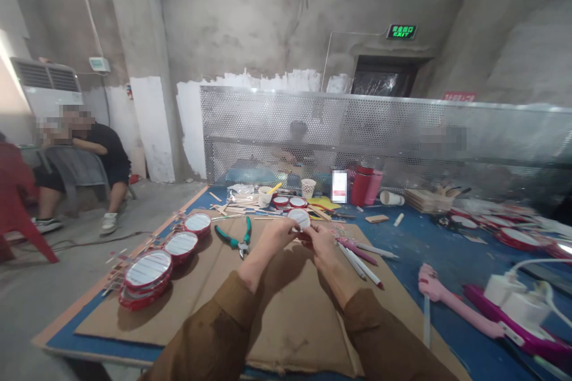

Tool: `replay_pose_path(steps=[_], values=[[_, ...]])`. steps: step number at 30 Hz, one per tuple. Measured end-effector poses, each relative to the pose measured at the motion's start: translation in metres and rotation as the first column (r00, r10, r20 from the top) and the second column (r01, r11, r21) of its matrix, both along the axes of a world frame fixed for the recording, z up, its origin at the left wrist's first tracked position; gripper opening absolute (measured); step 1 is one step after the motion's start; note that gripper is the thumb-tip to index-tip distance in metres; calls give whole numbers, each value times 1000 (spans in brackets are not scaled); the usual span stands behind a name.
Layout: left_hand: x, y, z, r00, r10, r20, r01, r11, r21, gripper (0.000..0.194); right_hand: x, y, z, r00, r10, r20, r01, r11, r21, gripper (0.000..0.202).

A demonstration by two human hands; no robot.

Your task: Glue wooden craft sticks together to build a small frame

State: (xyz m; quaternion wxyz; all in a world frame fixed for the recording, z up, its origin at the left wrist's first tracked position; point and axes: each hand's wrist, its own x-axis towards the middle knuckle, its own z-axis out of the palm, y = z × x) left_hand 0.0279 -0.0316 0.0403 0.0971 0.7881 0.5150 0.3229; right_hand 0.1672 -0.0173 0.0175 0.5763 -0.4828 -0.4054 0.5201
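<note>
Both my hands meet over the cardboard sheet (286,309), fingers pinched around a small round drum-like piece (298,218) with a red rim and a pale face. My left hand (279,239) grips its left side; my right hand (324,242) closes on its lower right edge. The fingers partly cover its lower part. Left of my hands lie teal-handled cutting pliers (242,246), jaws toward me. Several markers (363,262) rest beside my right wrist. Along the left edge stand similar red-rimmed pieces (148,269) in different sizes, some stacked, with thin sticks beside them.
A pink glue gun (460,305) and a magenta power strip (531,333) with white plugs lie at right. Wooden sticks (243,202), paper cups (308,187) and a red bottle (361,186) stand behind. A perforated metal screen (268,125) borders the blue table. A person (111,149) sits at left.
</note>
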Motion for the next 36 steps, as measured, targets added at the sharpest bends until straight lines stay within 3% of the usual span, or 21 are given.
replay_pose_path(steps=[4, 10, 22, 36], values=[[0, 0, -1, 997, 75, 13, -74, 996, -39, 18, -2, -2, 1, 1000, -6, -4, 6, 1000, 12, 18], [8, 6, -11, 966, 149, 213, -127, 985, -114, 14, 2, 3, -1, 999, -27, -42, 28, 999, 21, 16], [13, 7, -13, 958, 111, 263, -79, 989, -129, 16, 5, 6, 4, 986, -103, -131, 103, 995, -10, 14], [36, -10, 2, 943, 332, 17, -329, 940, -89, 14, 8, 4, 10, 967, -187, -172, 183, 982, -41, 11]])
